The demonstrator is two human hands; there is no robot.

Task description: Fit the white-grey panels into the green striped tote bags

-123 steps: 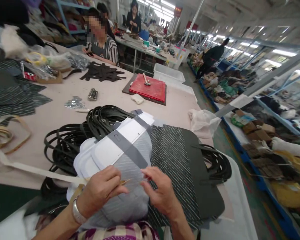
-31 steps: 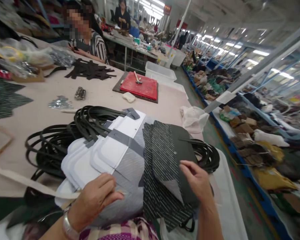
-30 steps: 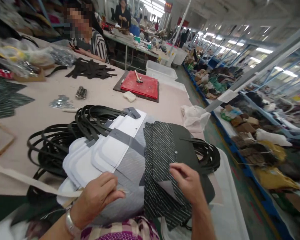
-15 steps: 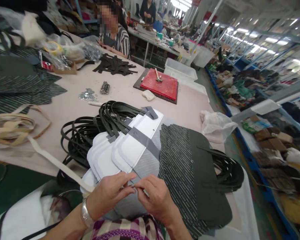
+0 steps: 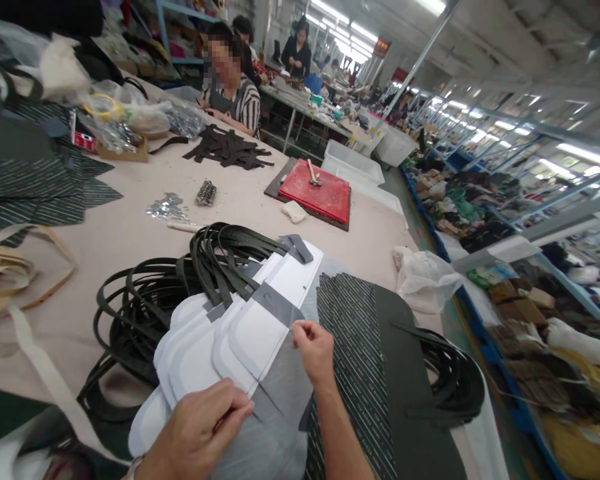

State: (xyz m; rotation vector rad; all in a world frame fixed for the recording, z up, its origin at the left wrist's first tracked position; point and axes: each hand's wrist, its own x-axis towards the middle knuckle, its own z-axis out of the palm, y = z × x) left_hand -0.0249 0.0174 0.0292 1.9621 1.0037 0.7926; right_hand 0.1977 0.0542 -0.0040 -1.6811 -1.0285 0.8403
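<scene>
A fanned stack of white padded panels (image 5: 215, 337) with grey strips lies on a grey striped fabric piece (image 5: 275, 400) in front of me. My right hand (image 5: 314, 350) pinches the edge of the grey strip (image 5: 276, 303) at the top panel's right side. Closed at the bottom of the view, my left hand (image 5: 200, 430) pinches a thin stick-like tool I cannot make out, resting on the grey fabric. Right of the hands lies a dark striped bag panel stack (image 5: 375, 360). Black straps (image 5: 145, 300) loop behind the white panels.
On the table (image 5: 130, 227) are a red cutting mat (image 5: 316, 191) with a hammer, metal hardware (image 5: 206, 193), black cut pieces (image 5: 227, 145), beige straps (image 5: 5, 273) and a plastic bag (image 5: 423, 277). A person in a striped top sits across. An aisle with goods runs right.
My right hand let go of the dark striped panel, came back to the left hand, then reached up to the grey strip on the white panel. The view shifted left and down.
</scene>
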